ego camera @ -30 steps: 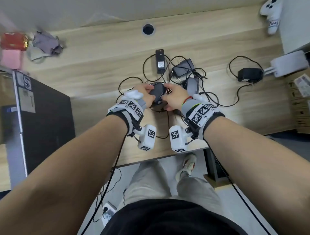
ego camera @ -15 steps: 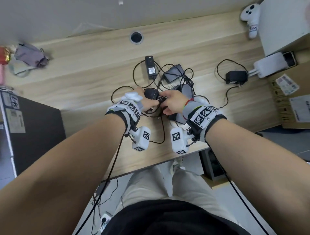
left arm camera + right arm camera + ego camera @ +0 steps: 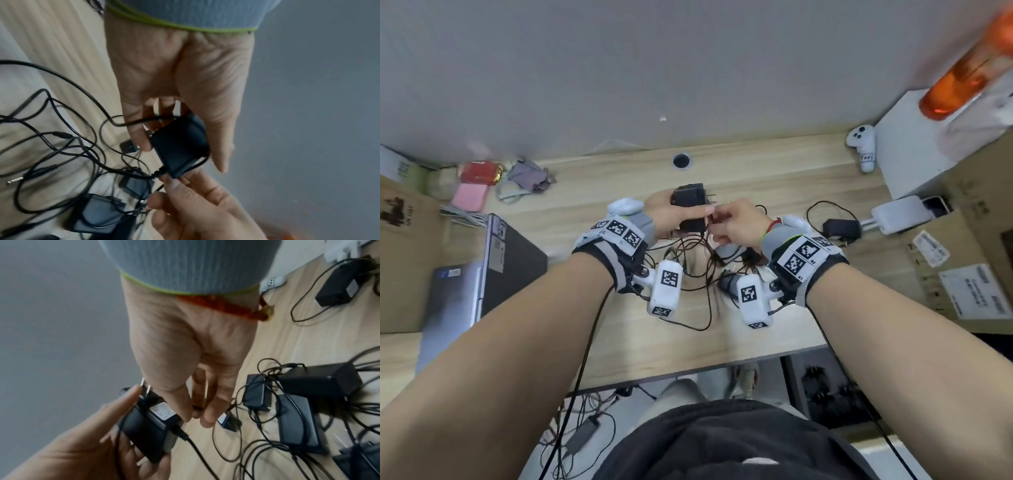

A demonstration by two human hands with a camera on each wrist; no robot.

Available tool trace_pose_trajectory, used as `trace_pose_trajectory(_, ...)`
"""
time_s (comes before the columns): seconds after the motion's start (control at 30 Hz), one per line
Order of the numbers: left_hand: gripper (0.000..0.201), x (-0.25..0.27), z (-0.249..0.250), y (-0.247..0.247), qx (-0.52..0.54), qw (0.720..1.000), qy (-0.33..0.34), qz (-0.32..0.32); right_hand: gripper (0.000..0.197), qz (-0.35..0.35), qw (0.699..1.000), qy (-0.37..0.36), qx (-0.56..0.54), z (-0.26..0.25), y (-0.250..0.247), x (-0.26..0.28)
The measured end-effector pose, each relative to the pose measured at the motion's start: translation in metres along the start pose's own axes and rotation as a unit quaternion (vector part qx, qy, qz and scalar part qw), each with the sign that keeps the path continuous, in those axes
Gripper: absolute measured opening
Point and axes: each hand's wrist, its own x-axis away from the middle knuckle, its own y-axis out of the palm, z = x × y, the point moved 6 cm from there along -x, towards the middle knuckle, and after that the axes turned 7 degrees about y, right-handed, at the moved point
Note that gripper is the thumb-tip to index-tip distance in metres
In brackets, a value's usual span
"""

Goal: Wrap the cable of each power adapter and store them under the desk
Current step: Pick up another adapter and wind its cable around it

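A tangle of thin black cables [image 3: 688, 260] and black plastic power adapters [image 3: 298, 421] crowds the light wooden desk [image 3: 774, 178] beneath both raised hands. Bare wood lies open toward the round black cable hole [image 3: 681, 160] and the near edge.

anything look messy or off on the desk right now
Yes: the thin black cables of several black power adapters lie tangled together on the light wooden desk. The left hand holds one black adapter lifted; the right hand pinches its cable.
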Motion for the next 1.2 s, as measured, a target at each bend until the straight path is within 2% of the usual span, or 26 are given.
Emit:
trace_pose_trajectory(0.1,0.033,0.014,0.027,0.008,0.072,0.997,-0.001,-0.002,0.026,0.001,0.999,-0.035,-0.014,-0.015,-0.015,0.015)
trace_pose_trajectory(0.2,0.04,0.021,0.059,0.005,0.069,0.994,0.04,0.073,0.036,-0.003,0.998,-0.045,-0.032,-0.03,-0.031,0.028)
trace_pose_trajectory(0.3,0.043,0.026,0.095,0.001,0.065,0.987,0.085,0.122,0.035,0.003,0.998,-0.063,-0.004,-0.044,-0.05,0.045)
trace_pose_trajectory(0.47,0.039,0.036,0.153,0.009,0.138,0.973,0.126,0.137,0.022,0.016,0.99,-0.142,0.011,-0.065,-0.068,0.062)
trace_pose_trajectory(0.57,0.034,0.041,0.185,0.018,0.185,0.962,0.136,0.149,0.033,0.018,0.983,-0.183,0.002,-0.083,-0.075,0.072)
trace_pose_trajectory(0.67,0.033,0.043,0.201,0.028,0.211,0.962,0.121,0.127,0.038,-0.022,0.976,-0.214,-0.039,-0.096,-0.073,0.078)
trace_pose_trajectory(0.77,0.042,0.049,0.209,0.039,0.208,0.971,0.098,0.063,0.037,-0.048,0.978,-0.203,-0.006,-0.099,-0.073,0.081)
trace_pose_trajectory(0.83,0.049,0.053,0.214,0.042,0.182,0.979,0.091,0.014,0.032,-0.031,0.98,-0.189,0.046,-0.095,-0.084,0.083)
trace_pose_trajectory(0.9,0.052,0.056,0.217,0.039,0.113,0.989,0.092,-0.009,0.016,0.01,0.984,-0.167,0.055,-0.087,-0.104,0.081)
trace_pose_trajectory(1.03,0.05,0.062,0.21,0.037,-0.013,0.997,0.066,-0.035,0.021,0.067,0.985,-0.157,-0.038,-0.079,-0.147,0.083)
trace_pose_trajectory(1.13,0.048,0.067,0.202,0.046,-0.026,0.995,0.044,-0.083,0.037,-0.001,0.974,-0.178,-0.139,-0.09,-0.158,0.09)
trace_pose_trajectory(1.2,0.047,0.068,0.201,0.05,-0.002,0.995,0.039,-0.092,0.041,-0.049,0.969,-0.192,-0.15,-0.096,-0.157,0.095)
